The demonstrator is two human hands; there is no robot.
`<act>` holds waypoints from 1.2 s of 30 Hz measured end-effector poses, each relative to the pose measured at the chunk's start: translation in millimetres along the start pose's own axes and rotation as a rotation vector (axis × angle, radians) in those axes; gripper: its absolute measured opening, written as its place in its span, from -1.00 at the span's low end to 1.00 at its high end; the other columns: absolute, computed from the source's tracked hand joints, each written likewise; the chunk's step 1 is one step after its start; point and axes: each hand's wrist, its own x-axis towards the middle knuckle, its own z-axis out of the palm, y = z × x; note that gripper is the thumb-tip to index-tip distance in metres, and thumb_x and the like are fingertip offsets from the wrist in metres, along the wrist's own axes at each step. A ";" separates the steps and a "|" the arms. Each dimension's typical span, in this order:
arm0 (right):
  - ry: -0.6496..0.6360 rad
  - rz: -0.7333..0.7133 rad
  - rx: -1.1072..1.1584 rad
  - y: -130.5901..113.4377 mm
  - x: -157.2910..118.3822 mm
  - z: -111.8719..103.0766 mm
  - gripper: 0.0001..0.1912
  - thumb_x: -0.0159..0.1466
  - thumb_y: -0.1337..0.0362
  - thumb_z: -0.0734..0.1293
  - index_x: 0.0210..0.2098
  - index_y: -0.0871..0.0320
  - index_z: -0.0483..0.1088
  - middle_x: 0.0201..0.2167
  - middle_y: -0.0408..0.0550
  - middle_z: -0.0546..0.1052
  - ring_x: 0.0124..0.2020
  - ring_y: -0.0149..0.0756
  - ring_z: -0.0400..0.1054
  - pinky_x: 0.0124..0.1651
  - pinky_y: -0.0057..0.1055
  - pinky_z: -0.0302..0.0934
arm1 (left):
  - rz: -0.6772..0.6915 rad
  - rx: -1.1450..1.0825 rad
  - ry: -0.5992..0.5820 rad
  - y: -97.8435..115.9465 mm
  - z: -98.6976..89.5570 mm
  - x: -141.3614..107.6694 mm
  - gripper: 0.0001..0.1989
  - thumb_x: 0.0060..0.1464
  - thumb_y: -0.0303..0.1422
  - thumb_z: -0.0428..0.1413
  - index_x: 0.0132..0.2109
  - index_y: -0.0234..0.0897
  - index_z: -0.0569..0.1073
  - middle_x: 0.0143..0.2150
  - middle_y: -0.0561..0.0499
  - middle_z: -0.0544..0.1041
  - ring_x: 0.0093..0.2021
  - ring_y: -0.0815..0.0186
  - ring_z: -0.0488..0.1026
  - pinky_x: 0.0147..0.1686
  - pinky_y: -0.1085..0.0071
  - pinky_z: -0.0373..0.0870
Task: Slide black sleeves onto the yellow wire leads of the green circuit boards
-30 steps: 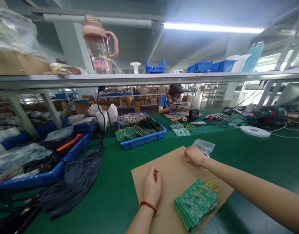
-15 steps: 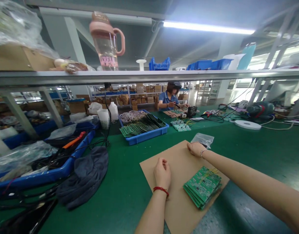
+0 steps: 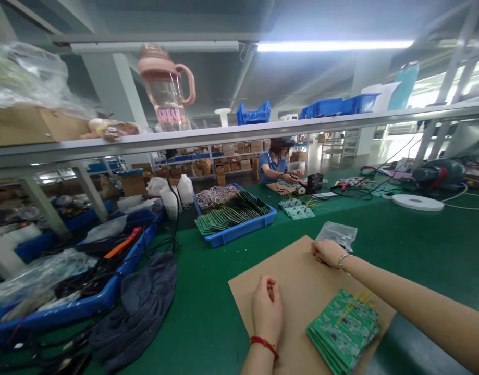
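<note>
On a sheet of brown cardboard [image 3: 290,281], my left hand [image 3: 267,307] rests with its fingers curled in; nothing shows in it. My right hand [image 3: 328,253] is at the cardboard's far corner, fingers pinched together and pointing down. Whatever those fingertips may hold is too small or hidden to make out. A clear plastic bag [image 3: 343,234] lies just beyond my right hand, partly covered by it. Between my forearms, at the near right of the cardboard, sits a stack of green circuit boards [image 3: 343,325] with thin yellow wires on top.
A blue tray [image 3: 243,232] holds rows of circuit boards and pale cords. More wired boards [image 3: 297,208] lie beyond the cardboard. Across the bench a person [image 3: 276,164] works. At left are a dark cloth [image 3: 143,307] and a blue bin [image 3: 102,284]. A shelf [image 3: 219,133] spans overhead.
The view has shifted, so the bench appears lower and slightly to the right. Both my hands stay at about the same places on the cardboard, fingers still curled.
</note>
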 end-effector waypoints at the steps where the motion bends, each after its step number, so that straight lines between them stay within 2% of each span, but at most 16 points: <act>1: -0.002 -0.006 0.019 1.8 0.2 -0.3 -0.79 0.17 0.47 0.23 -0.34 0.21 0.50 -0.36 0.06 0.58 -0.31 -0.24 0.47 -0.31 -0.43 0.15 | -0.008 -0.002 -0.005 0.4 0.0 -0.2 -0.93 0.14 -0.41 -0.07 -0.27 -0.21 0.31 -0.37 0.01 0.48 -0.37 0.31 0.44 -0.38 0.44 0.28; 6: -0.017 -0.041 0.067 10.0 5.9 -0.6 -0.78 0.11 0.47 0.24 -0.36 0.18 0.51 -0.34 0.02 0.60 -0.27 -0.20 0.48 -0.32 -0.45 0.12 | -0.030 -0.008 -0.021 1.6 0.3 -0.3 -0.92 0.14 -0.40 -0.07 -0.27 -0.21 0.31 -0.37 0.00 0.47 -0.38 0.31 0.43 -0.39 0.44 0.27; 12: -0.007 -0.076 0.055 11.9 10.4 6.2 -0.82 0.16 0.43 0.22 -0.39 0.24 0.47 -0.41 0.10 0.58 -0.35 -0.19 0.48 -0.35 -0.43 0.12 | -0.030 0.023 -0.017 3.5 0.1 0.9 -0.90 0.14 -0.38 -0.07 -0.26 -0.24 0.33 -0.36 0.00 0.47 -0.37 0.31 0.43 -0.36 0.44 0.27; 18: 0.115 -0.183 0.088 12.0 8.7 5.1 -0.85 0.17 0.47 0.19 -0.40 0.27 0.40 -0.34 0.22 0.54 -0.26 -0.12 0.44 -0.21 -0.36 0.13 | -0.035 0.054 0.004 6.2 -1.5 -1.7 -0.87 0.15 -0.33 -0.06 -0.25 -0.26 0.33 -0.36 0.02 0.44 -0.38 0.30 0.41 -0.36 0.43 0.27; 22: 0.219 -0.204 0.220 21.7 0.1 -6.0 -0.84 0.25 0.42 0.13 -0.29 0.25 0.34 -0.37 0.11 0.51 -0.32 -0.20 0.40 -0.27 -0.37 0.15 | -0.041 0.056 0.031 6.9 -3.0 -5.4 -0.85 0.15 -0.28 -0.04 -0.25 -0.26 0.33 -0.36 0.02 0.43 -0.37 0.30 0.40 -0.35 0.43 0.28; 25: 0.255 -0.198 0.375 29.7 -19.1 -10.6 -0.84 0.30 0.33 0.11 -0.22 0.19 0.30 -0.38 -0.01 0.50 -0.37 -0.28 0.39 -0.33 -0.41 0.18 | -0.059 0.093 0.043 12.6 -4.6 -7.7 -0.83 0.16 -0.25 -0.03 -0.24 -0.27 0.34 -0.36 0.02 0.43 -0.40 0.30 0.38 -0.38 0.42 0.27; 26: 0.265 -0.207 0.462 31.4 -28.2 -10.9 -0.83 0.31 0.31 0.11 -0.18 0.17 0.29 -0.38 -0.05 0.49 -0.37 -0.31 0.38 -0.32 -0.42 0.20 | -0.058 0.108 0.043 16.9 -5.4 -8.0 -0.82 0.16 -0.25 -0.02 -0.24 -0.27 0.34 -0.36 0.03 0.43 -0.39 0.30 0.38 -0.38 0.42 0.27; 29: 0.293 -0.258 0.928 32.5 -58.8 -12.6 -0.71 0.31 0.26 0.14 0.00 0.15 0.27 -0.37 -0.09 0.46 -0.37 -0.33 0.36 -0.28 -0.38 0.24 | -0.025 0.155 0.029 41.1 -8.0 -7.0 -0.83 0.17 -0.26 -0.02 -0.23 -0.26 0.35 -0.33 0.02 0.45 -0.35 0.30 0.40 -0.32 0.41 0.29; 31: 0.264 -0.232 1.137 30.0 -77.3 -17.0 -0.74 0.29 0.19 0.20 -0.11 0.16 0.37 -0.33 -0.04 0.48 -0.33 -0.31 0.36 -0.26 -0.35 0.26 | 0.015 0.197 -0.026 65.0 -9.1 -5.6 -0.84 0.18 -0.28 -0.02 -0.20 -0.26 0.36 -0.28 0.01 0.47 -0.29 0.30 0.41 -0.27 0.41 0.30; 34: 0.202 -0.167 1.341 23.1 -96.4 -28.4 -0.74 0.22 0.13 0.29 -0.18 0.16 0.42 -0.34 -0.04 0.49 -0.34 -0.31 0.36 -0.27 -0.35 0.28 | 0.062 0.236 -0.209 101.6 -7.2 -6.6 -0.86 0.18 -0.32 0.00 -0.15 -0.24 0.38 -0.24 0.03 0.49 -0.24 0.32 0.42 -0.21 0.41 0.30; 36: 0.179 -0.129 1.442 17.9 -104.7 -35.8 -0.74 0.19 0.13 0.33 -0.21 0.16 0.43 -0.36 -0.05 0.49 -0.35 -0.32 0.37 -0.27 -0.37 0.29 | 0.085 0.259 -0.309 118.8 -2.7 -12.0 -0.89 0.17 -0.36 0.01 -0.17 -0.22 0.40 -0.25 0.05 0.49 -0.25 0.34 0.41 -0.22 0.42 0.29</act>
